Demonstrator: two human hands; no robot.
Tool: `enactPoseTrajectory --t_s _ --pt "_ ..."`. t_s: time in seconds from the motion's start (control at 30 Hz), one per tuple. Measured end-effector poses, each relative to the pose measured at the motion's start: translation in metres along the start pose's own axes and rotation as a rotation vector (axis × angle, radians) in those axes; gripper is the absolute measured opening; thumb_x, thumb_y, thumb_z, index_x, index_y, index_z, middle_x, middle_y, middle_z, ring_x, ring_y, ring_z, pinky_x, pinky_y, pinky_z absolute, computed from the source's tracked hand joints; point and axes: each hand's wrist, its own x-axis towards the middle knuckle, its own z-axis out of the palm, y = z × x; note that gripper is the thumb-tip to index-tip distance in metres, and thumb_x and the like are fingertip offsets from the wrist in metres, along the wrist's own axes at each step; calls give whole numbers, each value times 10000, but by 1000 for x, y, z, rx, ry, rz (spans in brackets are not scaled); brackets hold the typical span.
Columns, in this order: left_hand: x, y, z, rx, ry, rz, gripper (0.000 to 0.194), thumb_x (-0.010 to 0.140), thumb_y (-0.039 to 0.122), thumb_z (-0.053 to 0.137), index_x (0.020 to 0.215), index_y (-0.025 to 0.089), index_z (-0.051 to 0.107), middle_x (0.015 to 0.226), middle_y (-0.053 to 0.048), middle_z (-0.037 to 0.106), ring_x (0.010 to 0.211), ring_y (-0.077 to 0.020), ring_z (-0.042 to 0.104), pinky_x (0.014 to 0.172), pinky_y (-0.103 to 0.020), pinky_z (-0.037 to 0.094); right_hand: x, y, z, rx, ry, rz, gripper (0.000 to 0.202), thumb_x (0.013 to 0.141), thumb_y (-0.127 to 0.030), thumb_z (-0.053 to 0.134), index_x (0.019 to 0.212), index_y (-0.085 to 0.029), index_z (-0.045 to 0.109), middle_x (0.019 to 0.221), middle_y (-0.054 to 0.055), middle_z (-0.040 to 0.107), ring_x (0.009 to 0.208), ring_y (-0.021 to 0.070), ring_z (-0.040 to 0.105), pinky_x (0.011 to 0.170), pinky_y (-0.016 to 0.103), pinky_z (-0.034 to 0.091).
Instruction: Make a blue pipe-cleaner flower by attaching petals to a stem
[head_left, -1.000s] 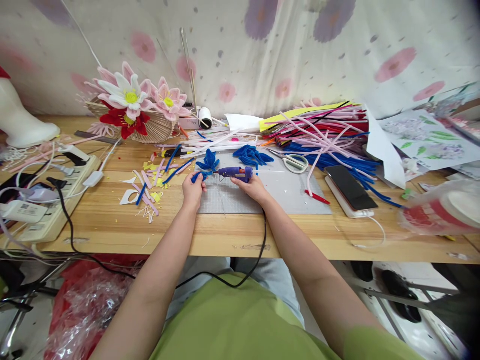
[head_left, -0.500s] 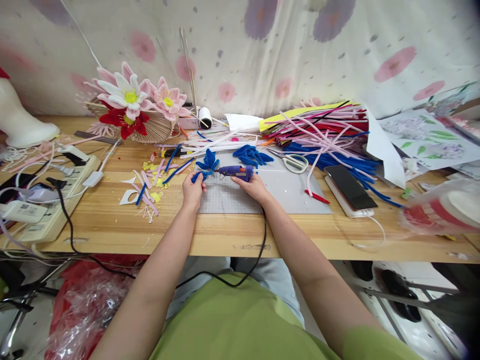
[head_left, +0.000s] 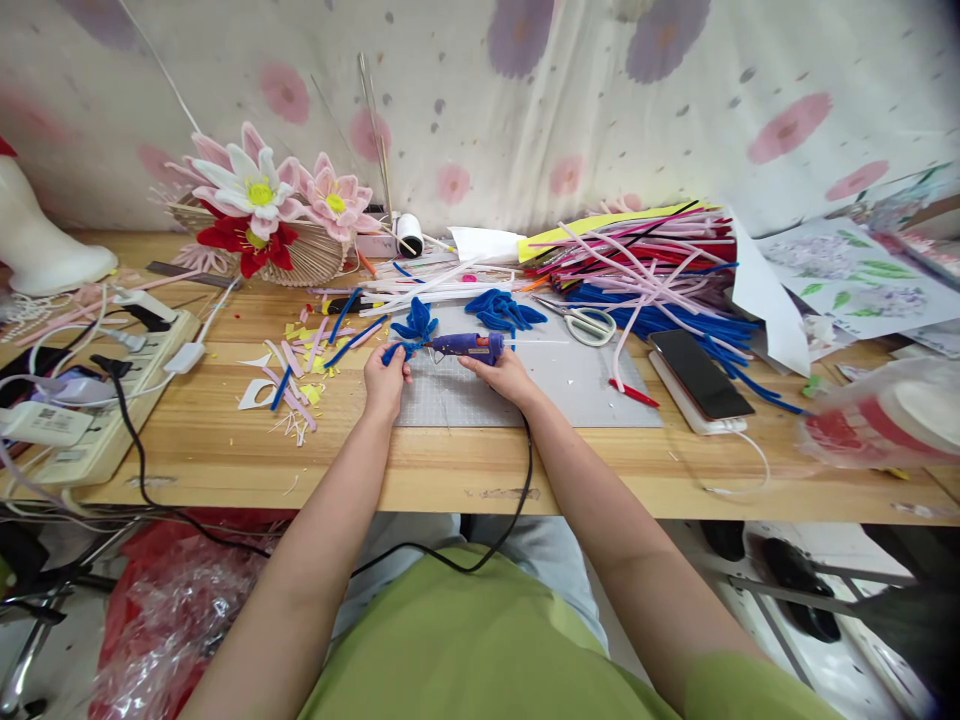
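Observation:
My left hand [head_left: 385, 384] pinches a blue fuzzy pipe-cleaner flower [head_left: 413, 322] by its lower part, with several petals standing up beyond the fingers. In my right hand [head_left: 504, 374] is a purple-blue hot glue gun [head_left: 471, 346], its nozzle pointing left at the flower. Nozzle and flower meet or nearly meet; contact cannot be made out. More blue fuzzy petals [head_left: 504, 310] lie on the grey cutting mat [head_left: 592, 385] just behind the gun. From the gun's handle a black cord [head_left: 528, 470] runs down over the table edge.
Scissors [head_left: 590, 325], a red-handled tool [head_left: 635, 393] and a phone [head_left: 701, 373] lie to the right. Bundled pipe cleaners [head_left: 637, 255] are behind. Pink and yellow scraps [head_left: 300, 375] litter the left, near a power strip [head_left: 142, 385] and a fan with fuzzy flowers [head_left: 300, 255].
The glue gun has shifted slightly left, bringing its nozzle closer to the blue flower. My left hand has stayed nearly still.

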Motion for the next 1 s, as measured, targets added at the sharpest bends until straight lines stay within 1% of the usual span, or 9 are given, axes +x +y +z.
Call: enactPoseTrajectory --t_s 0.1,0.2,0.33,0.5,0.7,0.77,0.9,1.0 --pt "0 0 0 -10 -10 7 187 696 226 651 809 147 523 612 17 597 398 -29 421 354 -153 314 1 0 2 -31 -8 -25 401 690 -534 632 907 -198 664 819 42 681 817 207 624 755 341 497" --pt "0 0 -1 -17 -17 3 205 689 238 664 808 146 524 614 16 601 393 -25 423 350 -148 315 2 0 1 -54 24 -1 383 690 -513 644 901 -195 666 863 51 688 853 214 628 794 350 488" --pt "-1 0 0 -26 -2 -3 197 689 223 664 802 145 522 610 14 600 383 -29 420 341 -153 314 2 0 -2 -15 43 46 375 689 -521 646 856 -187 669 793 52 677 840 223 631 786 352 490" --pt "0 0 0 -24 -7 8 178 690 211 662 787 147 526 600 18 593 384 -32 422 341 -155 317 3 2 2 19 7 -11 389 688 -529 639 877 -191 668 776 43 667 827 209 624 759 332 492" --pt "-1 2 0 -32 -2 -9 183 692 208 668 797 145 532 610 13 599 386 -30 421 347 -153 311 5 3 0 -23 54 25 386 673 -525 653 846 -181 671 709 34 654 791 211 619 758 340 484" --pt "-1 2 1 -38 6 -12 195 686 212 677 799 145 533 609 13 596 387 -31 422 347 -154 311 4 3 -1 -8 47 22 386 675 -530 649 838 -180 671 705 35 653 787 210 619 741 336 489" --pt "0 0 0 -42 -3 0 183 691 210 670 795 146 534 607 11 599 389 -33 423 347 -153 314 4 4 3 28 1 -17 380 685 -515 652 883 -192 673 824 47 679 818 201 626 755 331 497" --pt "1 -1 -1 -52 -21 -4 159 699 195 654 790 147 533 605 8 603 388 -32 420 343 -149 305 5 5 4 -5 25 -1 373 679 -502 664 894 -198 675 865 52 685 844 211 631 780 346 495"
